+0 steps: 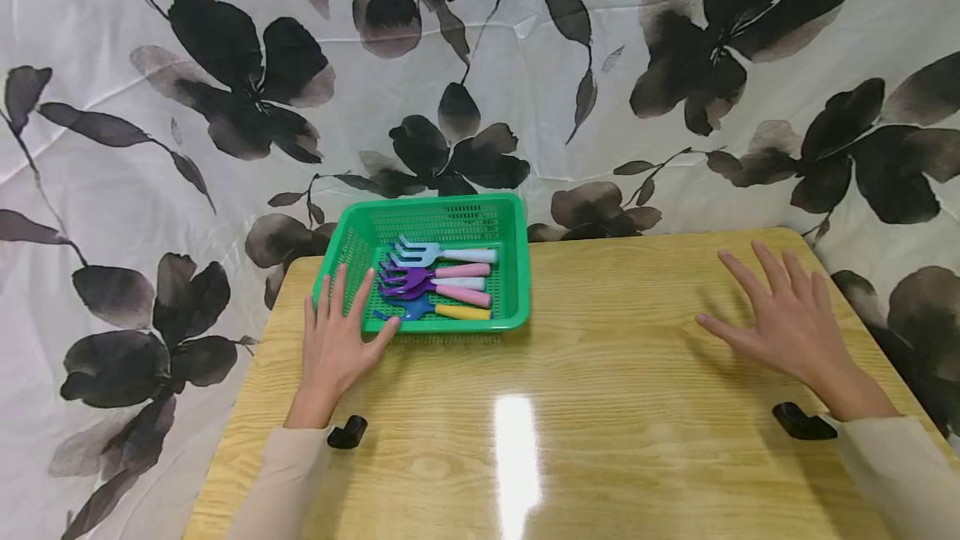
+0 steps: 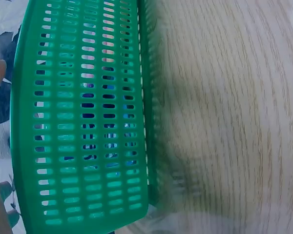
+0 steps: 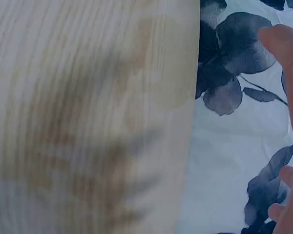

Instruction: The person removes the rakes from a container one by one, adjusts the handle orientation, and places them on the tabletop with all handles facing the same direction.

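Note:
A green plastic basket [image 1: 517, 273] with slotted walls stands at the back left of the table. Inside it lie several small toy garden forks: a light blue fork [image 1: 420, 253] at the back, purple forks with pink handles [image 1: 465, 296] in the middle, and a blue fork with a yellow handle [image 1: 461, 312] nearest the front. My left hand [image 1: 337, 357] is spread at the basket's front left corner; whether it touches the rim I cannot tell. My right hand [image 1: 795, 323] hovers with fingers spread over the table's right side, holding nothing.
The wooden table [image 1: 615, 407] has its back edge just behind the basket. A white cloth with dark flowers [image 1: 570, 107] hangs behind and at both sides. Black wrist-worn pieces [image 1: 347, 432] sit by both cuffs.

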`<action>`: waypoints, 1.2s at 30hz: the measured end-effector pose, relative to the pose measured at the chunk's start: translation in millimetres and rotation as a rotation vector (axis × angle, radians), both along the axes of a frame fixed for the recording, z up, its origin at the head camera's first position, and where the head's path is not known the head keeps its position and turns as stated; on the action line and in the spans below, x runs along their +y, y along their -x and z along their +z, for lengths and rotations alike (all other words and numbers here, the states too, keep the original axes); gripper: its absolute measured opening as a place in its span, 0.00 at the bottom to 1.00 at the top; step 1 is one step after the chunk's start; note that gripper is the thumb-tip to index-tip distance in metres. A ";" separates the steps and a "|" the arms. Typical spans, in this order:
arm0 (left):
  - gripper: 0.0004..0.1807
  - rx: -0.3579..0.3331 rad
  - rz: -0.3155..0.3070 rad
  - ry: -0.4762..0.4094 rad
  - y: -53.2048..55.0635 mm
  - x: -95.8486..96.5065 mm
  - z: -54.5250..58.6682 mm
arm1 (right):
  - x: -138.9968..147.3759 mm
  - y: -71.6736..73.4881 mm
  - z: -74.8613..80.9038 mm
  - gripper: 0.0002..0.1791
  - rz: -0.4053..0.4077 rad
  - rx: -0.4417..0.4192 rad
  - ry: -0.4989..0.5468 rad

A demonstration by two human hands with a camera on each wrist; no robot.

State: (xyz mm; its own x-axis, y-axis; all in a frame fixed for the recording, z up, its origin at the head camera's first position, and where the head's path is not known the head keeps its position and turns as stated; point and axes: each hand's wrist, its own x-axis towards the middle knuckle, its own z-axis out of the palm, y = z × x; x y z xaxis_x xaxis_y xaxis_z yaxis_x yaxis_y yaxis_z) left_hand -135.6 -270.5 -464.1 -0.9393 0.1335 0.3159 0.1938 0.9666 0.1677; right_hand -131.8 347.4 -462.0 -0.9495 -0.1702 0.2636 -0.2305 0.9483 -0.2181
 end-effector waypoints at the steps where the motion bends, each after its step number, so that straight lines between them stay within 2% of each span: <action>1: 0.48 -0.006 -0.002 -0.006 0.1 -1.0 1.4 | -0.2 2.9 2.4 0.57 0.014 0.011 -0.003; 4: 0.48 -0.028 -0.006 -0.042 0.7 -8.7 6.8 | -4.3 15.8 14.0 0.57 0.077 0.036 -0.003; 7: 0.49 -0.049 0.001 -0.104 0.6 -23.4 10.8 | -17.1 35.8 32.3 0.56 0.176 0.050 0.025; 10: 0.50 -0.068 0.019 -0.173 -0.3 -40.4 9.4 | -37.9 58.7 52.9 0.55 0.276 0.007 0.081; 16: 0.52 -0.151 0.073 -0.330 -4.7 -62.0 -0.6 | -83.0 101.1 84.3 0.52 0.395 -0.131 0.170; 23: 0.53 -0.209 0.074 -0.530 -4.4 -70.6 -18.5 | -142.4 148.3 106.5 0.49 0.506 -0.211 0.219; 28: 0.51 -0.244 0.082 -0.665 -7.4 -69.1 -27.2 | -189.1 171.3 113.0 0.49 0.557 -0.280 0.245; 33: 0.49 -0.238 0.040 -0.816 -12.8 -64.4 -31.6 | -233.7 188.9 107.0 0.48 0.601 -0.351 0.295; 36: 0.47 -0.228 0.031 -0.868 -13.5 -63.3 -33.8 | -260.2 195.8 103.7 0.48 0.597 -0.410 0.301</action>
State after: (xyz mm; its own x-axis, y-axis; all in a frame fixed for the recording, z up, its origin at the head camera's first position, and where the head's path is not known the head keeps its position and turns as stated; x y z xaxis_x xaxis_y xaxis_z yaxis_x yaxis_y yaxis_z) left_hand -122.1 -333.8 -497.8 -0.9908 -0.0917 0.0996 0.0428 0.4857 0.8731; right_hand -327.6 87.2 -358.3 -0.7512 -0.6596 0.0275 -0.5283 0.5756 -0.6241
